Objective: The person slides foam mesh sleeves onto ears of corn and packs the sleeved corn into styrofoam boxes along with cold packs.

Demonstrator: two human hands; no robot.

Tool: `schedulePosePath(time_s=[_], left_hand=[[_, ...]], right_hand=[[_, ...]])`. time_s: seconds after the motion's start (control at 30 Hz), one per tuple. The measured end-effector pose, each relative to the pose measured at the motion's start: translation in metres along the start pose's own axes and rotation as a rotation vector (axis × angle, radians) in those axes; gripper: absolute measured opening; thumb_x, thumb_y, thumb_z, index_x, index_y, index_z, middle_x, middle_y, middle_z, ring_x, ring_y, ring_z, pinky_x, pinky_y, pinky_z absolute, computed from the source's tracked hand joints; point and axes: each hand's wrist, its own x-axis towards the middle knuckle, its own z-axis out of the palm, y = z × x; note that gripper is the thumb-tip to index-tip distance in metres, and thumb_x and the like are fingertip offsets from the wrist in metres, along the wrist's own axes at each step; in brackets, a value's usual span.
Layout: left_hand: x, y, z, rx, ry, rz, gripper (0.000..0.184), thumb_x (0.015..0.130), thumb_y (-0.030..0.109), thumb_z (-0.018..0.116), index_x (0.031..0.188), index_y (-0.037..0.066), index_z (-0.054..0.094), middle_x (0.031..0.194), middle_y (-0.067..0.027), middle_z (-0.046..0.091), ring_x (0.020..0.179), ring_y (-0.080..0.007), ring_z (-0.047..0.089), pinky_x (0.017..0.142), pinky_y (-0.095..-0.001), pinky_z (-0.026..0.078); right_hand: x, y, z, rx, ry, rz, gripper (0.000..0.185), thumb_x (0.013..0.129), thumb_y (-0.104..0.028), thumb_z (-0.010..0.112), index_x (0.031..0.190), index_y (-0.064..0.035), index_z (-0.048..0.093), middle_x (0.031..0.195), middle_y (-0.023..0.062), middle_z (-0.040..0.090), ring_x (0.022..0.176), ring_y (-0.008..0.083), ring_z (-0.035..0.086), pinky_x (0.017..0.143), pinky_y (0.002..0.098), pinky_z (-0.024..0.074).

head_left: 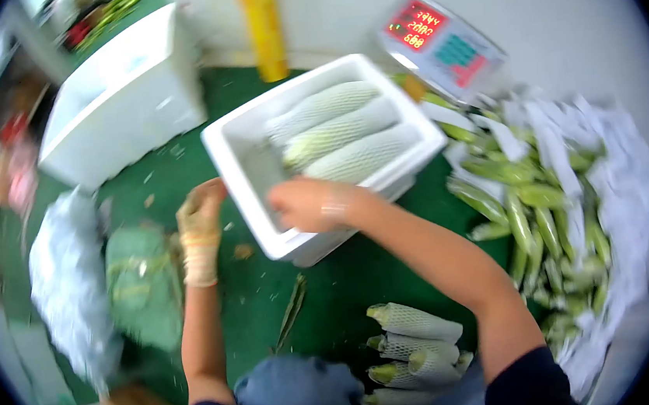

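Observation:
A white foam box point(227, 145) stands on the green surface, slightly tilted in my view. Inside it, ears of corn in white net sleeves point(353, 133) lie side by side toward the far and right part. My left hand point(199, 218), in a pale glove, is at the box's left outer wall, its fingers bent against it. Reaching over the near wall, my right hand point(313, 203) is inside the near left part of the box, beside the sleeved corn. Its fingers are curled; whatever they hold is hidden. More sleeved corn point(416, 342) is stacked close to my body.
Loose green corn point(528, 206) is heaped at right with white net sleeves point(625, 197). A lit scale point(442, 47) and a yellow post point(262, 29) stand behind. Another foam box point(124, 108), a pale plastic bag point(74, 281) and a green bundle point(143, 286) are left.

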Motion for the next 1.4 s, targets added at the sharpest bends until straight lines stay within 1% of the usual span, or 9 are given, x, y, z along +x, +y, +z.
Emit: schedulePosePath(time_s=[0.17,0.3,0.47,0.63,0.9,0.97,1.1,1.23,1.4], left_hand=[[-0.125,0.048,-0.081,0.43,-0.048,-0.245,0.021,0.087,0.018,0.057,0.094,0.0,0.064,0.086,-0.0072,0.066,0.081,-0.0128,0.06,0.074,-0.0276,0.048],[-0.228,0.141,-0.136,0.631,-0.025,-1.024,0.032,0.081,0.038,0.059,0.095,0.012,0.069,0.085,-0.008,0.068,0.082,-0.0154,0.064,0.077,-0.0294,0.049],[-0.237,0.322,-0.169,0.978,-0.115,-0.992,0.031,0.081,0.035,0.058,0.099,0.012,0.067,0.095,-0.0104,0.067,0.091,-0.0258,0.064,0.084,-0.034,0.048],[-0.097,0.334,-0.203,1.015,0.012,-0.869,0.026,0.085,0.027,0.052,0.094,0.005,0.065,0.086,-0.0147,0.064,0.078,-0.0255,0.063,0.074,-0.0363,0.048],[0.281,0.148,-0.221,0.923,-0.139,-0.419,0.023,0.083,0.02,0.056,0.1,0.007,0.065,0.098,-0.0124,0.065,0.093,-0.0273,0.062,0.081,-0.0345,0.049],[0.328,0.132,-0.246,0.821,-0.188,-0.506,0.023,0.082,0.021,0.057,0.1,0.007,0.065,0.096,-0.0123,0.066,0.093,-0.0272,0.062,0.08,-0.0341,0.05],[0.369,0.12,-0.29,0.93,-0.329,-0.641,0.023,0.081,0.027,0.055,0.093,0.011,0.067,0.097,-0.0152,0.065,0.092,-0.0315,0.062,0.084,-0.0386,0.048],[0.354,0.128,-0.384,1.095,-0.386,-0.939,0.032,0.085,0.033,0.048,0.099,0.011,0.066,0.103,-0.0152,0.064,0.1,-0.0337,0.059,0.087,-0.0405,0.047],[0.42,0.131,-0.412,1.299,-0.163,-0.597,0.029,0.08,0.028,0.056,0.097,0.005,0.065,0.096,-0.0143,0.065,0.091,-0.0308,0.062,0.082,-0.0384,0.049]], right_hand=[[-0.173,-0.036,-0.035,0.367,0.656,0.035,0.008,0.081,-0.006,0.057,0.088,-0.0009,0.058,0.075,0.0137,0.059,0.068,0.0276,0.059,0.063,0.0347,0.0475],[-0.243,-0.054,-0.012,0.585,0.454,0.384,0.009,0.082,-0.007,0.058,0.089,-0.0003,0.057,0.079,0.0127,0.062,0.066,0.0221,0.061,0.061,0.0322,0.0486],[-0.221,-0.108,0.015,1.527,0.486,0.775,0.032,0.084,-0.016,0.061,0.109,-0.0016,0.047,0.088,0.0123,0.063,0.073,0.0175,0.062,0.057,0.0278,0.0494],[-0.096,-0.072,0.072,0.962,0.792,1.241,0.046,0.074,-0.03,0.069,0.105,-0.0022,0.048,0.082,0.0074,0.056,0.064,0.0156,0.054,0.052,0.0264,0.0432],[-0.046,0.03,0.119,2.091,0.685,1.363,0.049,0.076,-0.034,0.064,0.11,0.0006,0.057,0.107,0.0171,0.06,0.097,0.0345,0.059,0.079,0.0514,0.049],[0.028,-0.051,-0.037,1.787,0.648,1.794,0.033,0.09,-0.021,0.05,0.114,0.0014,0.055,0.105,0.0131,0.061,0.09,0.0302,0.06,0.082,0.0414,0.0497],[-0.076,0.042,0.112,1.715,0.661,1.75,0.051,0.078,-0.032,0.06,0.115,0.0019,0.053,0.114,0.0189,0.057,0.105,0.0377,0.055,0.086,0.0555,0.0447],[-0.054,0.004,0.046,1.859,0.733,1.675,0.041,0.08,-0.017,0.06,0.116,0.0,0.053,0.114,0.0168,0.058,0.102,0.034,0.057,0.085,0.0501,0.0494],[-0.082,0.012,0.05,1.249,0.377,1.327,0.038,0.078,-0.016,0.066,0.114,-0.0079,0.055,0.102,0.0131,0.059,0.087,0.0316,0.06,0.072,0.0463,0.0515]])
